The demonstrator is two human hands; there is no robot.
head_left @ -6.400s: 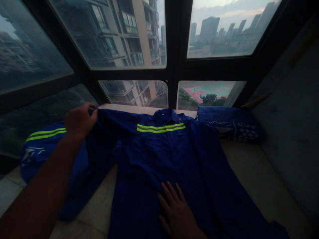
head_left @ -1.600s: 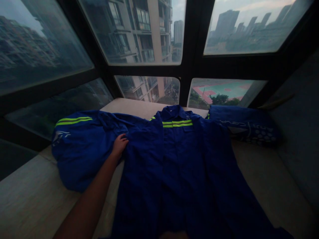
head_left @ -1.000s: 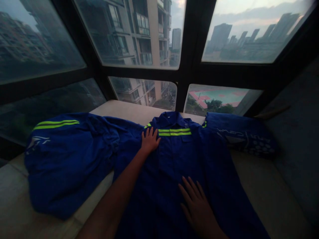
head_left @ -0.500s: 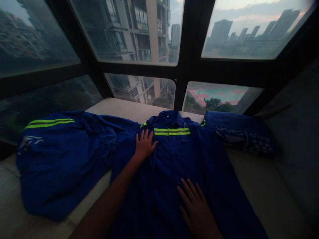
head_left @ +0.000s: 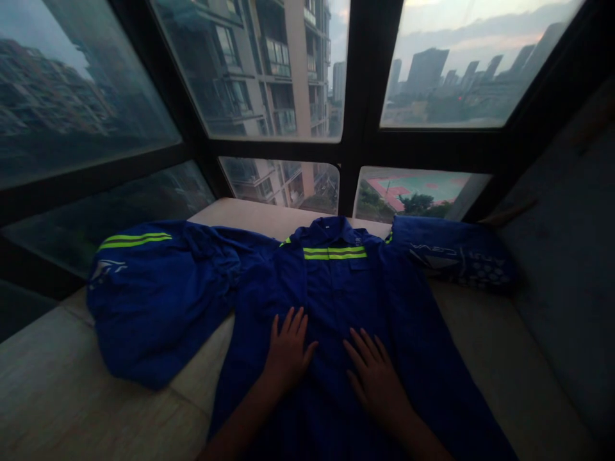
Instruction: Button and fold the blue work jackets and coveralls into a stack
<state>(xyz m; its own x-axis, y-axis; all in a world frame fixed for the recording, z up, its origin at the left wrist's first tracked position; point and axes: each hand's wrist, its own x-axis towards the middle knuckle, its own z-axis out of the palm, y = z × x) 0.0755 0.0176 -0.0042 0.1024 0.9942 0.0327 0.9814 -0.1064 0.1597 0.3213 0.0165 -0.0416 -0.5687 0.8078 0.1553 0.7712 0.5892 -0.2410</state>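
Note:
A dark blue work jacket (head_left: 331, 288) lies spread front up, its collar toward the window and a yellow-green reflective band across the chest. On its left front rests my left hand (head_left: 288, 349), palm down with the fingers apart. My right hand (head_left: 377, 374) lies flat on the right front, fingers spread, a little lower. Neither hand grips the cloth. To the left, a second blue garment (head_left: 154, 307) with a reflective stripe and a white print sits crumpled. A folded blue item (head_left: 451, 253) with white print lies at the right, beside the jacket's shoulder.
The clothes lie on a pale stone ledge (head_left: 62, 378) that shows at the left and behind the collar. Dark window frames (head_left: 365, 147) rise behind, with buildings outside. A grey wall (head_left: 562, 269) stands at the right.
My left hand has moved down the jacket from near the chest band. My right hand stays in about the same place. The view has shifted, showing more of the left side.

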